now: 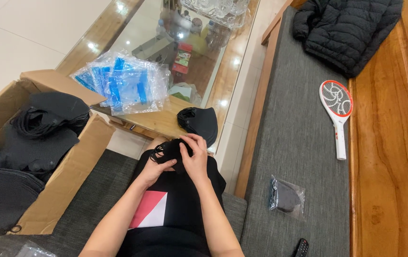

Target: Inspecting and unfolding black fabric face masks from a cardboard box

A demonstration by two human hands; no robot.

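Both my hands meet over my lap on a bunch of black face masks (169,151). My left hand (155,169) grips the bunch from below, its ear loops spilling to the left. My right hand (195,154) pinches the top of the same bunch with bent fingers. Just beyond them a small stack of black masks (199,123) rests on the corner of the glass-topped wooden table (166,121). A pile of clear plastic bags with blue strips (120,85) lies on the table's near left part.
An open cardboard box (78,162) full of black masks stands at my left. On the grey bench cushion (299,143) to my right lie one bagged black mask (286,196), a white and orange racket-shaped bug swatter (337,112), a black jacket (347,28) and a remote (301,247).
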